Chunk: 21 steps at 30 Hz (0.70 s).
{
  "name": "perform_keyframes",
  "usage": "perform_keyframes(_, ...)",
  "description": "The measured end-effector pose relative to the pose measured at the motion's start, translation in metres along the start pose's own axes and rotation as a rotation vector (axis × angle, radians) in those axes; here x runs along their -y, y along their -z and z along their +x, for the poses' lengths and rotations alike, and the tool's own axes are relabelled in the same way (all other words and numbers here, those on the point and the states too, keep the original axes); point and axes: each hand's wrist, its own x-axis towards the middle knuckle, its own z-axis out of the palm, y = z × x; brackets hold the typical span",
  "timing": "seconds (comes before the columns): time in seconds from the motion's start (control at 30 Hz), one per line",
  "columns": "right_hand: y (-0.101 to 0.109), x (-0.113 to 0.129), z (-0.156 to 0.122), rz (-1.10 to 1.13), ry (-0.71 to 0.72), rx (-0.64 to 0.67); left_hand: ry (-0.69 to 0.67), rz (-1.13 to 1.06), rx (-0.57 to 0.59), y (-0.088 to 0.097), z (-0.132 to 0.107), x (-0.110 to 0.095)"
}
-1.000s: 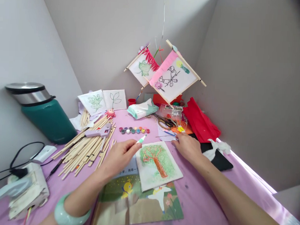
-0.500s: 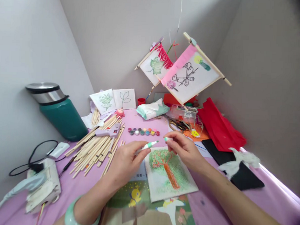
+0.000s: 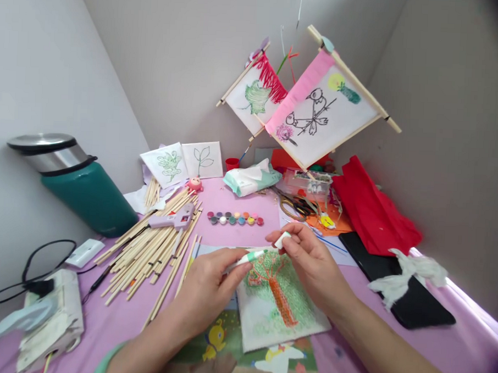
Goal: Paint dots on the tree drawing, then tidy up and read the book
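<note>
My left hand [image 3: 214, 281] pinches a white-and-green marker [image 3: 250, 257] with its tip pointing right. Between the thumb and fingers of my right hand [image 3: 309, 260] is a small white marker cap [image 3: 282, 240], apart from the marker tip. Below both hands lies a white canvas panel [image 3: 254, 321] with a drawn tree, its orange-brown trunk ringed by green and orange dabs. The panel rests on a picture sheet [image 3: 208, 366] with a yellow duck, partly hidden by my left arm.
Wooden sticks [image 3: 147, 259] lie at left under a lilac glue gun [image 3: 174, 218], near a teal bottle [image 3: 89, 193] and a power strip [image 3: 53, 315]. Paint pots [image 3: 235, 219], wet wipes [image 3: 252, 178] and scissors [image 3: 293, 206] sit behind. A black phone-like slab [image 3: 421, 307] lies right; framed drawings [image 3: 322, 115] hang above.
My right hand has turned the cap so more of its white side shows. The marker has tilted flatter and sits slightly lower. The camera view has shifted a little.
</note>
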Motion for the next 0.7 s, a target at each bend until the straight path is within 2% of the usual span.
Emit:
perform_keyframes(0.23,-0.007,-0.004,-0.003,0.084,-0.091,-0.097,0.039,0.063,-0.023,-0.002,-0.001,0.002)
perform_keyframes(0.47,-0.012,-0.006,-0.006,0.097,-0.128,-0.046,0.047,0.098,-0.030,-0.003,-0.002,0.002)
perform_keyframes(0.57,-0.015,-0.008,-0.008,-0.008,-0.102,0.006,0.037,0.108,-0.026,-0.004,-0.003,0.001)
perform_keyframes(0.7,-0.012,-0.009,-0.012,-0.326,0.034,0.022,-0.007,0.138,0.004,-0.003,-0.005,-0.001)
